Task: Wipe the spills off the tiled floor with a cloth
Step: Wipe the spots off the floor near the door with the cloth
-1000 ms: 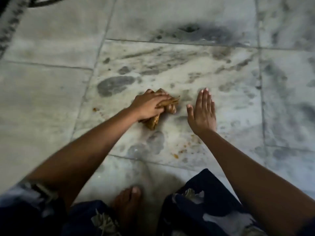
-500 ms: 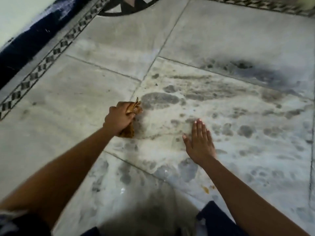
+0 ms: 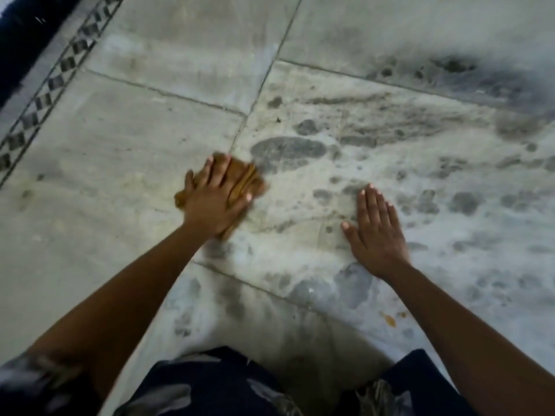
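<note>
My left hand (image 3: 211,199) lies flat with spread fingers on a crumpled brown cloth (image 3: 244,181), pressing it onto the pale tiled floor (image 3: 126,175) beside a tile joint. My right hand (image 3: 377,232) rests palm down on the floor to the right, fingers straight and together, holding nothing. Dark wet smears (image 3: 288,150) spread over the tile just beyond the cloth and to the right. A small orange-brown spill (image 3: 389,319) sits near my right forearm.
A patterned black-and-white border strip (image 3: 45,100) runs along the far left, with a dark edge beyond it. My dark patterned clothing (image 3: 216,385) fills the bottom of the view. More grey wet patches (image 3: 462,202) cover the tiles on the right.
My left hand went from gripping the bunched cloth to lying flat on it, after sliding it left to the tile joint. The right hand stayed planted on the floor.
</note>
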